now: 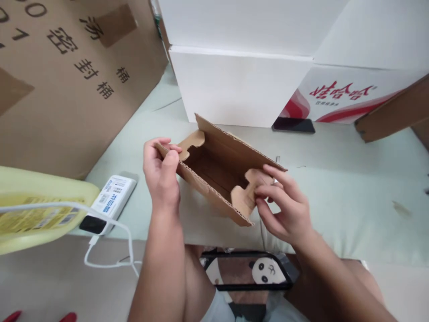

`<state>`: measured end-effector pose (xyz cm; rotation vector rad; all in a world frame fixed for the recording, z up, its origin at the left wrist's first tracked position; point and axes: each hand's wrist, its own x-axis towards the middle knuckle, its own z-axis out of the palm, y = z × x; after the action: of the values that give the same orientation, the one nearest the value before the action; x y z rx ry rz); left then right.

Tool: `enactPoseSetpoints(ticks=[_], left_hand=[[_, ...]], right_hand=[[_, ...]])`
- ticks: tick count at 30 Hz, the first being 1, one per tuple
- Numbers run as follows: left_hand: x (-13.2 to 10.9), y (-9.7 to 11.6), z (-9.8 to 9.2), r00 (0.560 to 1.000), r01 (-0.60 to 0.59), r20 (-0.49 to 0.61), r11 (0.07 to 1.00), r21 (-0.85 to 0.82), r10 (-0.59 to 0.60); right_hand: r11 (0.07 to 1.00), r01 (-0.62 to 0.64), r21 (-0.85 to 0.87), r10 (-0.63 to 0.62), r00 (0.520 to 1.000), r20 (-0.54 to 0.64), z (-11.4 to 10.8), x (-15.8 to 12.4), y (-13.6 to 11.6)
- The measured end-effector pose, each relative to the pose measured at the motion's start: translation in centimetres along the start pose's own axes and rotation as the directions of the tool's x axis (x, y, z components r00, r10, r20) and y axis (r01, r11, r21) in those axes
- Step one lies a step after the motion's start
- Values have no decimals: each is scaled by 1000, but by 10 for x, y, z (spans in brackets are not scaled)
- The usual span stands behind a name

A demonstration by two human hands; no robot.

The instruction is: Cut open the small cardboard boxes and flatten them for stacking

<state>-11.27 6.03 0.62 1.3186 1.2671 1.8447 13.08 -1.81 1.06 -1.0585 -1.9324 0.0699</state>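
A small brown cardboard box (209,185) stands tilted in the middle of the head view, its top open and its inside dark. Two notched end flaps fold inward over the opening, and the long side walls rise past them. At the box's left end, my left hand (162,167) grips the edge, thumb on the near side and fingers behind the flap. On the right, my right hand (284,205) has its fingers on the right end flap (248,190), with thumb and fingertips at its edge. The lower sides of the box are partly hidden.
White boxes (234,85) stand behind, with a dark phone-like slab (294,125) at their foot. A large printed carton (80,89) rises at left. Nearer are a white power bank (112,197) with a cable (129,241) and a yellow bottle (50,205). A panda-printed item (248,270) lies below.
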Motion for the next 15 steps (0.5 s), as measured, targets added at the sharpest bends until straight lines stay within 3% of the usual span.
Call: enactPoseSetpoints(ticks=[4, 6, 8, 9, 10, 12, 14, 15], left_hand=[[1, -15, 6, 995, -89, 50, 996, 28, 87], [1, -20, 10, 988, -113, 110, 994, 10, 111], [-2, -24, 15, 976, -129, 179, 992, -1, 127], [-4, -25, 18, 969, -135, 210, 991, -1, 132], [-7, -26, 21, 961, -141, 239, 990, 1, 136], [-15, -27, 27, 944, -154, 297, 988, 23, 141], [-22, -27, 31, 924, -203, 344, 976, 76, 166], [-24, -27, 33, 912, -244, 362, 964, 106, 191]], right_hand=[[996, 58, 75, -64, 995, 78, -15, -3, 2], [993, 82, 84, -78, 996, -53, -32, -8, 5], [994, 13, 112, 18, 963, -269, -46, -13, 11], [987, -45, 151, 92, 944, -318, -51, -15, 15], [974, -100, 204, 159, 942, -296, -53, -18, 20], [939, -173, 296, 208, 974, -93, -52, -21, 28], [926, -134, 354, 106, 990, 98, -46, -24, 34], [920, -86, 382, 35, 990, 140, -43, -25, 36]])
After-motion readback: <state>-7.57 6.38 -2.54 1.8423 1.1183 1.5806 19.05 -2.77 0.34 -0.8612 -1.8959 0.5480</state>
